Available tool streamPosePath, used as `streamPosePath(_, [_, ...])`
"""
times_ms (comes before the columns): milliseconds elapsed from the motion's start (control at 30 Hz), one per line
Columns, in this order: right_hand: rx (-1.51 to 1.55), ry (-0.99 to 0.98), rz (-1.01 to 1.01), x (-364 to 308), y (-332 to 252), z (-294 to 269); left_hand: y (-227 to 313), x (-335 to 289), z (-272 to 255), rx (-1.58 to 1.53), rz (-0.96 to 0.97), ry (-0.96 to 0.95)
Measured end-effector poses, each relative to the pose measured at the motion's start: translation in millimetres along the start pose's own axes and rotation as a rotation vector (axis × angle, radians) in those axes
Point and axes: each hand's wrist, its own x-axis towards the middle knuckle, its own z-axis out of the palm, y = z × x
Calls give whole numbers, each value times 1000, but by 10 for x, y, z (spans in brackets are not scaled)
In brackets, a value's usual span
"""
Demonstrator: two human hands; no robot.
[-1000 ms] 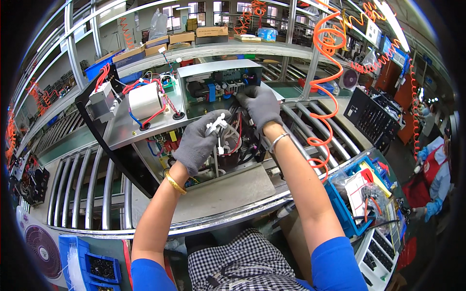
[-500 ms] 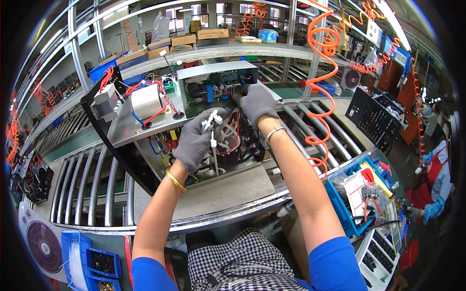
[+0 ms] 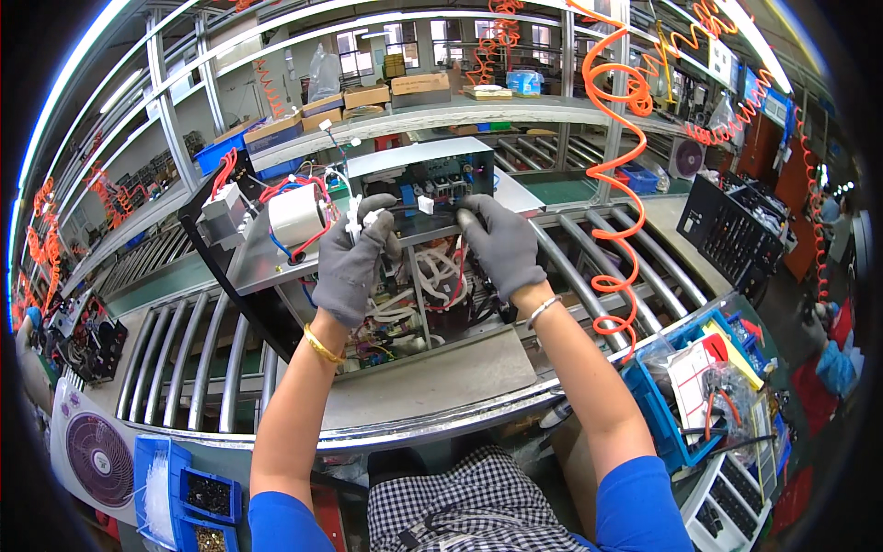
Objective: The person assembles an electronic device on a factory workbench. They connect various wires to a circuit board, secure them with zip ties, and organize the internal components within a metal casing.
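Note:
Both my hands wear grey gloves and work at an opened electrical unit with a metal chassis [image 3: 441,345]. My left hand [image 3: 345,276] is closed around white plastic connectors [image 3: 354,221], which stick up beyond its fingers. My right hand [image 3: 504,247] has thumb and fingers pinched at the end of a black cable [image 3: 430,223] that spans the gap between the hands. Above this cable a small white plug [image 3: 426,205] shows. Behind the hands a green circuit board [image 3: 446,181] sits under a grey metal cover. A white cylinder [image 3: 296,216] with red and blue wires stands on the chassis's left.
Roller conveyor [image 3: 198,359] runs on both sides of the unit. An orange coiled air hose [image 3: 612,175] hangs at the right. Blue bins [image 3: 658,405] of parts stand at the right, small blue trays [image 3: 207,492] and a fan [image 3: 97,457] at the lower left. Another black unit [image 3: 731,221] stands farther right.
My left hand has risen toward the circuit board with the connectors. My right hand has drawn back from the board, and the white plug now shows between the hands. The view has shifted slightly.

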Motion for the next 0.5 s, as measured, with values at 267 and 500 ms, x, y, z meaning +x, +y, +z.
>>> streamPosePath(267, [10,57,-328,83,-302,33,98,194,59,111,-40,122])
streamPosePath(500, [-146,-4,-563,11,-283,195,50,106,-67,256,-39,-55])
